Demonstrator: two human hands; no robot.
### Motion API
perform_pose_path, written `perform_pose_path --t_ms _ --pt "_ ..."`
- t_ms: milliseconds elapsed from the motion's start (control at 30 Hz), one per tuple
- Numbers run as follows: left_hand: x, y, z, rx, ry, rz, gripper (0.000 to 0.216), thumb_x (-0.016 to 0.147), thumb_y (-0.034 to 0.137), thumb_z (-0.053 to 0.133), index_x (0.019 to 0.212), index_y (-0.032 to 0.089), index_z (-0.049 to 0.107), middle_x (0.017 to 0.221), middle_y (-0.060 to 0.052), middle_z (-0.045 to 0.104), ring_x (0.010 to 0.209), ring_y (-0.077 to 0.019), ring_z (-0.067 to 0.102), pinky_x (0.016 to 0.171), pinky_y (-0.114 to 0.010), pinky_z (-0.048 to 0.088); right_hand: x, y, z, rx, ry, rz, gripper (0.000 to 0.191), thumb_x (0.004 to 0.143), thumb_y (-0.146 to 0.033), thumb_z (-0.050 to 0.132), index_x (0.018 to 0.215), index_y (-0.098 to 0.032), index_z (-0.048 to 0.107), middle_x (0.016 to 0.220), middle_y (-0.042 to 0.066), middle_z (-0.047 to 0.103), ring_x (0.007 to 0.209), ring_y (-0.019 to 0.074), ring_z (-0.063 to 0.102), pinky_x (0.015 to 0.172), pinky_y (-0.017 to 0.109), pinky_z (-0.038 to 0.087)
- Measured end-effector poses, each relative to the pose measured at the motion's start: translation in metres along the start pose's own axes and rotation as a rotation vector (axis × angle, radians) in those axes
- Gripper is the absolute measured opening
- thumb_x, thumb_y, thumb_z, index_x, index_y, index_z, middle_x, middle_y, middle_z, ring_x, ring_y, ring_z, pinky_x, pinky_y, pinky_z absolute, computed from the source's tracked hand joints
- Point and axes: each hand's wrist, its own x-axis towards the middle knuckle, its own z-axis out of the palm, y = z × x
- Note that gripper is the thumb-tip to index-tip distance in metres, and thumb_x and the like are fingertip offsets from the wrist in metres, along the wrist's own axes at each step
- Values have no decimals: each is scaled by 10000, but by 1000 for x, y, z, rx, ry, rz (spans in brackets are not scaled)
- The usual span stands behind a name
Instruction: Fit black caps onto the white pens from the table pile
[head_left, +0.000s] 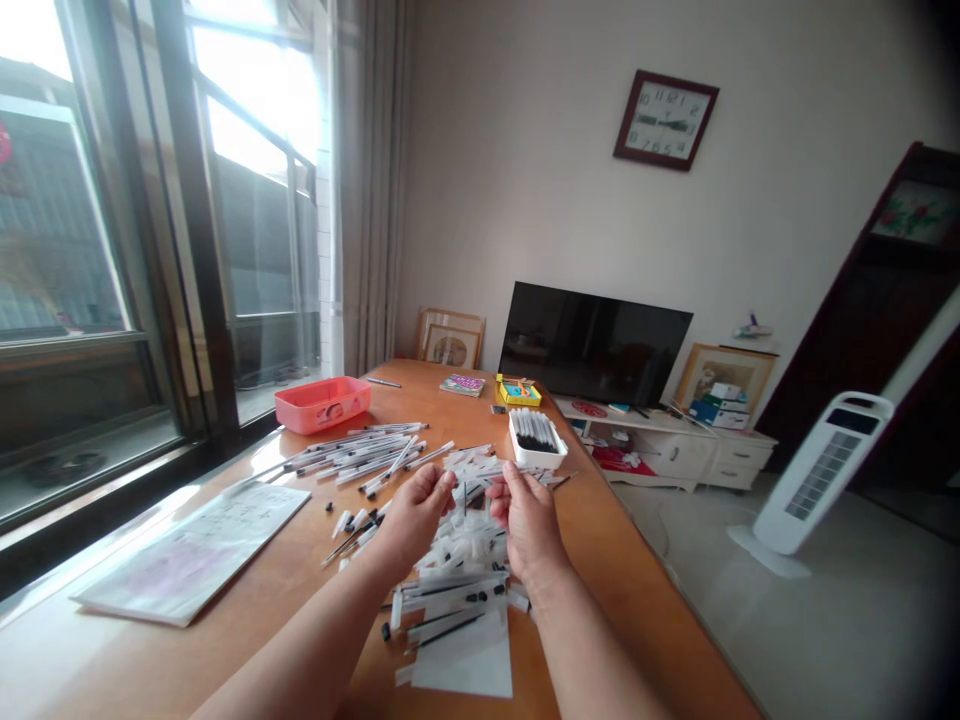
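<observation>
My left hand and my right hand are raised over the middle of the table, close together, both with fingers pinched. Whatever sits in their fingertips is thin and pale and blends into the pile behind. Beneath them lies a heap of translucent white pen parts. Nearer to me, clear pen barrels, black caps and dark refills rest on and around a white sheet. Pens with black ends are spread beyond my left hand. Past my right hand, a white box holds many upright pens.
A red plastic basket stands at the left table edge, with a paper booklet nearer me. A yellow box and a purple booklet lie at the far end. The wooden table's right edge drops to the floor, where a white tower fan stands.
</observation>
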Motion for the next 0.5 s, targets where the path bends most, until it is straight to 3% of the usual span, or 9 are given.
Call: perform_pose_path --t_ms 267,367,500 --pt "-6 7 -1 -29 -34 -183 471 933 625 472 698 217 480 538 55 430 508 -113 349 511 -258 258 -4 -1 -1 -57 -60 -77 386 851 -558 710 757 -186 664 665 32 682 500 131 535 445 238 368" --pt "-5 5 -1 -53 -36 -213 504 930 666 436 745 206 529 587 26 518 523 -120 414 514 -256 290 -3 -1 -2 -93 -46 -96 389 859 -560 695 765 -184 672 652 28 671 493 131 524 447 245 375" --pt "-3 1 -1 -45 -95 -135 447 890 642 550 789 207 540 703 4 599 575 -122 481 555 -255 362 -1 -1 -3 -98 -25 -106 396 856 -557 696 742 -180 652 641 23 653 483 123 520 435 235 359"
